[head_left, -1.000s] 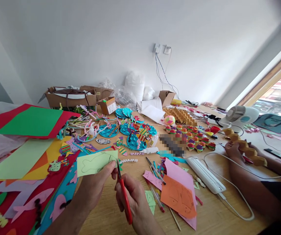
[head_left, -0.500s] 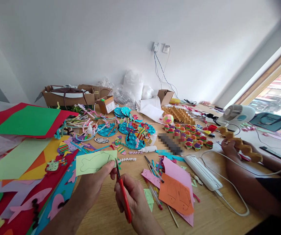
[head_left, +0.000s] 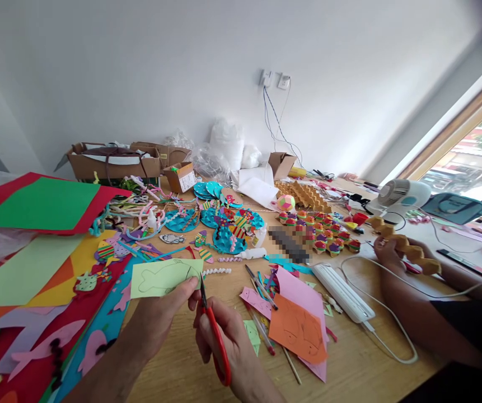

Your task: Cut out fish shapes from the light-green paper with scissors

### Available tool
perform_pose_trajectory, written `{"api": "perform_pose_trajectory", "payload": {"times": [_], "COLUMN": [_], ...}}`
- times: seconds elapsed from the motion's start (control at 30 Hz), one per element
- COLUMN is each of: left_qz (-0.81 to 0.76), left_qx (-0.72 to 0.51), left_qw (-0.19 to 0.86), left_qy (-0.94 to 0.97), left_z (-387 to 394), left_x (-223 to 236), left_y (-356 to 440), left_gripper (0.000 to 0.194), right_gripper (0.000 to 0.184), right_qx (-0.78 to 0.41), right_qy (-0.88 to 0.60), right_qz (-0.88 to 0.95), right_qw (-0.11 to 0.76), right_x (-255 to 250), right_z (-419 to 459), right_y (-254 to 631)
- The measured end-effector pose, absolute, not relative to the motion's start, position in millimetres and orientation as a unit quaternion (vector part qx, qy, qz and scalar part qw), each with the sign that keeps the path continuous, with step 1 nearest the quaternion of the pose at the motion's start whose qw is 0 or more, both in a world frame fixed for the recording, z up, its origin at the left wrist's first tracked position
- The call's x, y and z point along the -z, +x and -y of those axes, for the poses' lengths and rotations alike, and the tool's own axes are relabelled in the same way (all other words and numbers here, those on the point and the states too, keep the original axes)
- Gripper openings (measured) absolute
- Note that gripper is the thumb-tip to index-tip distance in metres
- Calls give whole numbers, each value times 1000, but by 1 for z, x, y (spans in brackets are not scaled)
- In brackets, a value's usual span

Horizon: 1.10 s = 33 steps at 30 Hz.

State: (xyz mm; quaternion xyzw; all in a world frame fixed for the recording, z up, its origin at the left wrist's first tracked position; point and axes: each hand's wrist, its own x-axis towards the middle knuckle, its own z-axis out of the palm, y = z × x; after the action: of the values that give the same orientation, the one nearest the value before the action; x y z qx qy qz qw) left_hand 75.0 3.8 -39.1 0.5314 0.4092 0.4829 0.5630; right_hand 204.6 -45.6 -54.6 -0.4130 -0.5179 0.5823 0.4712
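Wooden bench (head_left: 224, 313), white wall (head_left: 160, 73) behind far edge, window (head_left: 476, 145) right — left grip (head_left: 193, 288) clamped on green paper (head_left: 160, 278), right grip (head_left: 211, 319) on red scissors (head_left: 219, 347).

Bare left hand (head_left: 179, 292) and bare right hand (head_left: 226, 336), with bare, tapering forearms (head_left: 123, 355).

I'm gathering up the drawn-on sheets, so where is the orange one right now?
In the head view, the orange sheet lies on the table, right of the red-handled scissors, partly covering the pink paper.
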Motion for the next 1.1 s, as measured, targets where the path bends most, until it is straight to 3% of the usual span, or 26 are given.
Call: {"api": "perform_pose_trajectory", "payload": {"times": [1.1], "left_qz": [-433], "left_qx": [-430], "left_qw": [565], "left_qy": [555], "left_z": [-2], "left_x": [23], "left_y": [77], "left_gripper": [23], "right_gripper": [57], "right_qx": [-591], "right_qy": [-437], "right_qz": [505], "right_qw": [453], "right_x": [64], "right_z": [53], "right_y": [211]}}
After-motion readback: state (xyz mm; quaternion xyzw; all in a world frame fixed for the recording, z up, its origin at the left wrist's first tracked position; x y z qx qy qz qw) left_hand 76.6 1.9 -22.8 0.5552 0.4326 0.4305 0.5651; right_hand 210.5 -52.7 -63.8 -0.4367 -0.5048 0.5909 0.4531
